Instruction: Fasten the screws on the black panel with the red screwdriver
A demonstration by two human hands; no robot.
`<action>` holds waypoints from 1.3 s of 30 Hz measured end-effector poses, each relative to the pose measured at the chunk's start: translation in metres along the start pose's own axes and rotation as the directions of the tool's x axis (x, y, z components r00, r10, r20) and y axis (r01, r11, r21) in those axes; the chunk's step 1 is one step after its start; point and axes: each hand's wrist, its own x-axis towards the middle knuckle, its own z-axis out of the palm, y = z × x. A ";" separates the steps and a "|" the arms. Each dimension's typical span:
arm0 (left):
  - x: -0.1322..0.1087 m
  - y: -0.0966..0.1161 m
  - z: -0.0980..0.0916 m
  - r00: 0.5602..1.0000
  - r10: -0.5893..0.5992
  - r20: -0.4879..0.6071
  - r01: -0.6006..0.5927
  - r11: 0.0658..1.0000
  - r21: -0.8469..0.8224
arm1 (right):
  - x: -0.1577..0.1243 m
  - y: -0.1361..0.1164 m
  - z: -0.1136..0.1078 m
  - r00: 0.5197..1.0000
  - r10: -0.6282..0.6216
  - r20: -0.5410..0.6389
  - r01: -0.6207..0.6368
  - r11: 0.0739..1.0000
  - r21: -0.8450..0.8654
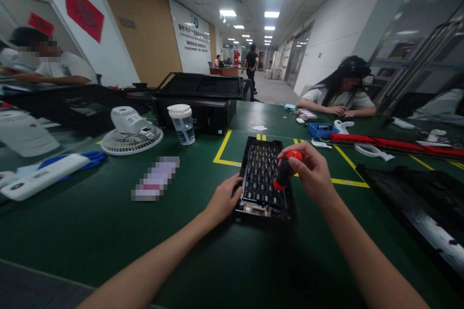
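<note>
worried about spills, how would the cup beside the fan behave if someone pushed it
The cup may tip rather than slide, being tall and narrower at its base. Its see-through walls look smooth, so it could be slippery. The white lid would probably slow any spill.

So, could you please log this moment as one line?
left hand: at left edge of black panel | right hand: gripping red-and-black tool over panel | lidded cup: upright
</note>
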 end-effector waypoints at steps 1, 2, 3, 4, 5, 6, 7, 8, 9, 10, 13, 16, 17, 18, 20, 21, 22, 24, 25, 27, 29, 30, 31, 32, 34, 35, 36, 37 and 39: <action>0.000 0.000 0.000 1.000 0.000 0.000 0.000 1.000 0.002 | 0.000 0.000 0.000 1.000 -0.004 -0.004 0.004 1.000 0.002; 0.000 0.000 0.000 1.000 -0.002 -0.002 0.002 1.000 0.004 | 0.000 0.000 0.001 1.000 -0.008 -0.008 0.008 1.000 0.005; 0.000 -0.001 0.000 1.000 -0.002 -0.003 0.002 1.000 0.005 | 0.000 0.000 0.001 1.000 -0.013 -0.011 0.013 1.000 0.009; 0.000 -0.001 0.000 1.000 -0.001 -0.003 0.001 1.000 0.007 | 0.000 0.000 0.002 1.000 -0.018 -0.014 0.018 1.000 0.013; -0.001 -0.002 0.001 1.000 0.002 -0.006 -0.002 1.000 0.008 | 0.000 0.000 0.002 1.000 -0.024 -0.017 0.024 1.000 0.017; -0.001 -0.002 0.001 1.000 0.006 -0.010 -0.006 1.000 0.009 | 0.000 0.001 0.002 0.999 -0.031 -0.021 0.031 0.999 0.019; -0.001 -0.002 0.001 1.000 0.010 -0.012 -0.010 1.000 0.010 | 0.000 0.001 0.003 0.999 -0.036 -0.025 0.037 0.999 0.020; -0.001 -0.002 0.001 1.000 0.012 -0.014 -0.012 1.000 0.011 | 0.000 0.001 0.003 0.999 -0.040 -0.029 0.041 0.999 0.021; -0.001 -0.001 0.001 1.000 0.013 -0.014 -0.013 1.000 0.011 | 0.000 0.002 0.003 0.998 -0.043 -0.034 0.044 0.999 0.023; -0.001 -0.001 0.001 1.000 0.012 -0.015 -0.012 1.000 0.009 | 0.000 0.002 0.004 0.998 -0.043 -0.037 0.044 0.999 0.026; -0.001 0.000 0.000 1.000 0.004 -0.011 -0.004 1.000 0.004 | 0.000 0.002 0.004 0.998 -0.041 -0.044 0.043 0.998 0.045; -0.001 0.000 0.000 1.000 -0.002 -0.009 0.002 1.000 0.006 | 0.000 0.001 0.005 0.998 -0.048 -0.048 0.051 0.997 0.050; -0.001 0.000 0.000 1.000 -0.001 -0.007 0.001 1.000 0.008 | 0.000 0.001 0.005 0.997 -0.051 -0.049 0.054 0.997 0.050; -0.001 -0.001 0.000 1.000 0.002 -0.007 -0.002 1.000 0.010 | 0.000 0.001 0.005 0.997 -0.054 -0.051 0.056 0.997 0.050; -0.001 -0.001 0.000 1.000 0.005 -0.005 -0.005 1.000 0.015 | 0.000 0.000 0.006 0.997 -0.057 -0.057 0.059 0.997 0.045; -0.001 -0.002 0.000 1.000 0.006 -0.006 -0.006 1.000 0.018 | 0.000 0.000 0.006 0.996 -0.059 -0.059 0.062 0.997 0.042; -0.001 -0.002 0.001 1.000 0.007 -0.006 -0.007 1.000 0.020 | 0.000 0.000 0.006 0.996 -0.064 -0.061 0.067 0.997 0.039; -0.001 -0.001 0.001 1.000 0.011 -0.009 -0.011 1.000 0.022 | -0.001 0.000 0.006 0.995 -0.076 -0.060 0.078 0.997 0.030; -0.001 -0.001 0.001 1.000 0.015 -0.010 -0.014 1.000 0.022 | -0.001 -0.001 0.007 0.995 -0.083 -0.059 0.085 0.996 0.027; -0.001 -0.001 0.000 1.000 0.018 -0.014 -0.018 1.000 0.021 | -0.002 -0.001 0.008 0.994 -0.094 -0.054 0.095 0.995 0.022; -0.001 0.000 0.000 1.000 0.016 -0.014 -0.016 1.000 0.018 | -0.002 -0.003 0.009 0.994 -0.101 -0.047 0.102 0.994 0.027; -0.001 0.000 0.000 1.000 0.013 -0.012 -0.013 1.000 0.017 | -0.002 -0.003 0.009 0.994 -0.103 -0.043 0.105 0.994 0.032; -0.001 0.000 0.000 1.000 0.009 -0.012 -0.009 1.000 0.016 | -0.002 -0.004 0.010 0.994 -0.104 -0.038 0.106 0.994 0.040; -0.002 0.000 0.000 1.000 0.005 -0.011 -0.005 1.000 0.016 | -0.002 -0.005 0.010 0.994 -0.103 -0.032 0.104 0.993 0.048; -0.002 -0.001 0.000 1.000 0.003 -0.012 -0.003 1.000 0.020 | -0.002 -0.006 0.012 0.995 -0.101 -0.018 0.102 0.992 0.072; -0.002 -0.001 0.000 1.000 0.005 -0.012 -0.005 1.000 0.025 | -0.002 -0.006 0.013 0.995 -0.097 -0.012 0.097 0.991 0.088; -0.002 -0.001 0.000 1.000 0.009 -0.013 -0.009 1.000 0.030 | -0.003 -0.006 0.013 0.996 -0.094 -0.007 0.094 0.990 0.107; -0.001 -0.001 0.000 1.000 0.014 -0.015 -0.013 0.999 0.034 | -0.003 -0.005 0.014 0.996 -0.088 -0.003 0.087 0.988 0.129; -0.001 -0.001 0.001 1.000 0.023 -0.019 -0.023 0.999 0.041 | -0.004 -0.003 0.016 0.997 -0.071 0.002 0.070 0.981 0.180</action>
